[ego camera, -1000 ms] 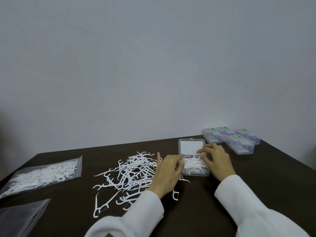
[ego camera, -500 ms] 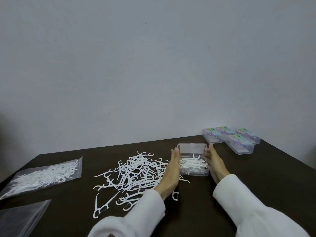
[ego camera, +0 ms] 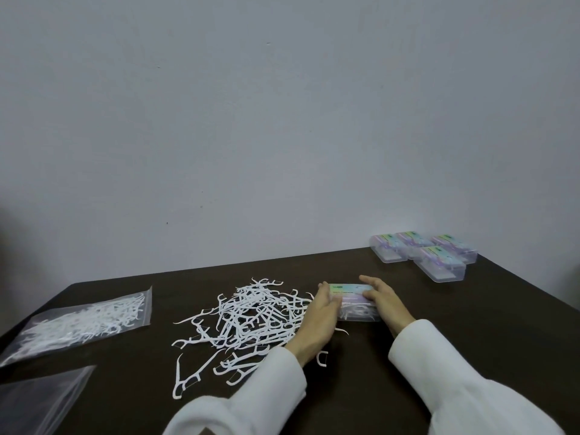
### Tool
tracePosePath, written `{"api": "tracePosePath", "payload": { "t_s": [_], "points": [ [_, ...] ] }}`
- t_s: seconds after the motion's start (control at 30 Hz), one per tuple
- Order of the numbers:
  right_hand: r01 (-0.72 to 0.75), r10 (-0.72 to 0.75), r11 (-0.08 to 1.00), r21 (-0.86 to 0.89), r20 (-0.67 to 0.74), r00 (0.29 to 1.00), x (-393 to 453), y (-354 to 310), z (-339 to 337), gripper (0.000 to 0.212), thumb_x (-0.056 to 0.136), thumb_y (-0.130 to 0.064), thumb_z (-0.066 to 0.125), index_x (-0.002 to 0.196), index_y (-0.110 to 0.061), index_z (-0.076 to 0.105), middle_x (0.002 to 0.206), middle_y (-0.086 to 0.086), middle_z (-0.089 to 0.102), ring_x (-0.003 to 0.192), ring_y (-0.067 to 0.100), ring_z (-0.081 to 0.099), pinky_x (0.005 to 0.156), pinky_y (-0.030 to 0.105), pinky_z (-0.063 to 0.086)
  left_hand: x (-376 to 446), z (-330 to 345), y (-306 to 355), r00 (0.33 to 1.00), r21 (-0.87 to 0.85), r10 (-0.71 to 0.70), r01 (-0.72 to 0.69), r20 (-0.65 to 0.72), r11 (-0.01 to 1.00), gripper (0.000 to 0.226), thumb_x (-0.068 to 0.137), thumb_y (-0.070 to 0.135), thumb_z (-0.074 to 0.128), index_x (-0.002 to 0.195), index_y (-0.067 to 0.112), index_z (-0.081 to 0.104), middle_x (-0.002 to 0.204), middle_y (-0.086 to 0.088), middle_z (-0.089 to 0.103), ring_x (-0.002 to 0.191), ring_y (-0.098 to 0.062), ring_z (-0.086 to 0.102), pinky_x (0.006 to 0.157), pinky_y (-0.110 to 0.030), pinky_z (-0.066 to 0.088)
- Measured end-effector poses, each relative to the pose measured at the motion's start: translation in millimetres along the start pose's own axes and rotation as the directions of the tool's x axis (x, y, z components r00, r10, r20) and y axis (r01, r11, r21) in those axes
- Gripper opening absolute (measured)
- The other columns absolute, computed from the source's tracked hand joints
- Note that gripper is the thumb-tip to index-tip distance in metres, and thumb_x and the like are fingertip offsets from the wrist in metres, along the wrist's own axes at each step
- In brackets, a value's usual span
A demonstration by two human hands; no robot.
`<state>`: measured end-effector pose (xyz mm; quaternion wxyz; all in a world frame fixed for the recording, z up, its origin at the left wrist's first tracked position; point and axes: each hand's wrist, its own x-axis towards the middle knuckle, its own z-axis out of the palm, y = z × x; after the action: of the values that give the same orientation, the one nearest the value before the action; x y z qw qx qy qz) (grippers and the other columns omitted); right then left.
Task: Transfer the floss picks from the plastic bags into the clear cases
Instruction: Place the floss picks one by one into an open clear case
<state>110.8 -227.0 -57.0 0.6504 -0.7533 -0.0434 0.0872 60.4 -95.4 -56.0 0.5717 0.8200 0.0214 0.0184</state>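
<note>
Since the earlier frame, the lid of the clear case [ego camera: 356, 304] has been brought down, so its label is now being shown on top, and floss picks are being seen through its near wall. This case is being kept on the dark tabletop [ego camera: 470, 315], right of centre. It is being flanked by both hands: the left hand [ego camera: 318, 315] is being pressed flat against its left side, and the right hand [ego camera: 381, 301] is being laid over its right end with straight fingers. Neither hand is being curled round it.

Just left of the case, a loose pile of floss picks [ego camera: 251, 312] is being left spread on the tabletop, partly under the left wrist. Farther left, a filled plastic bag [ego camera: 81, 321] is being left lying flat, and an empty plastic bag [ego camera: 37, 400] is being seen at the near left corner. At the far right, four closed cases [ego camera: 423, 254] are being kept grouped together near the wall [ego camera: 282, 120]. White sleeves [ego camera: 439, 372] are being worn on both arms.
</note>
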Motion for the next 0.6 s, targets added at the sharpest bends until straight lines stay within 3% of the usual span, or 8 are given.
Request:
{"api": "tracePosePath", "payload": {
  "t_s": [0.1, 0.23, 0.43, 0.6],
  "points": [
    [0.009, -0.008, 1.000, -0.027, 0.015, 1.000, -0.1, 0.4, 0.7, 0.042, 0.097, -0.006, 0.038, 0.138, -0.015, 0.038, 0.139, 0.013, 0.039, 0.103, 0.019, 0.053, 0.068, 0.018, 0.046, 1.2, 0.2, -4.5, 1.000, 0.099, 0.006, -0.005, -0.012, 0.995, 0.054, 0.101, 0.007, 0.031, 0.150, 0.006, 0.010, 0.158, -0.006, 0.013, 0.144, -0.017, 0.016, 0.118, -0.032, 0.015],
    [0.039, -0.037, 0.995, -0.089, 0.026, 0.999, 0.9, 1.1, 0.5, 0.042, 0.098, -0.008, 0.039, 0.139, -0.015, 0.036, 0.143, 0.012, 0.036, 0.115, 0.023, 0.051, 0.079, 0.022, 0.046, 2.4, -0.8, -4.8, 0.998, 0.152, 0.057, -0.054, -0.018, 0.987, 0.053, 0.101, 0.006, 0.031, 0.150, 0.005, 0.011, 0.157, -0.007, 0.015, 0.143, -0.017, 0.020, 0.116, -0.025, 0.018],
    [0.078, -0.075, 0.984, -0.161, 0.025, 0.997, 1.7, 1.2, -2.3, 0.041, 0.097, -0.008, 0.042, 0.137, -0.014, 0.039, 0.139, 0.012, 0.042, 0.116, 0.023, 0.051, 0.085, 0.025, 0.046, 2.7, -2.7, -5.9, 0.993, 0.246, 0.114, -0.107, -0.014, 0.963, 0.052, 0.103, 0.012, 0.033, 0.150, 0.006, 0.012, 0.155, -0.008, 0.023, 0.139, -0.018, 0.029, 0.110, -0.022, 0.023],
    [0.095, -0.092, 0.984, -0.151, 0.022, 0.995, 2.2, 2.5, -0.5, 0.040, 0.097, -0.008, 0.041, 0.136, -0.015, 0.039, 0.138, 0.014, 0.041, 0.116, 0.026, 0.051, 0.090, 0.030, 0.047, 4.1, -6.0, -5.8, 0.994, 0.299, 0.105, -0.109, 0.028, 0.948, 0.058, 0.101, 0.015, 0.041, 0.150, 0.007, 0.012, 0.155, -0.009, 0.023, 0.140, -0.019, 0.027, 0.115, -0.027, 0.022]
  ]
}}
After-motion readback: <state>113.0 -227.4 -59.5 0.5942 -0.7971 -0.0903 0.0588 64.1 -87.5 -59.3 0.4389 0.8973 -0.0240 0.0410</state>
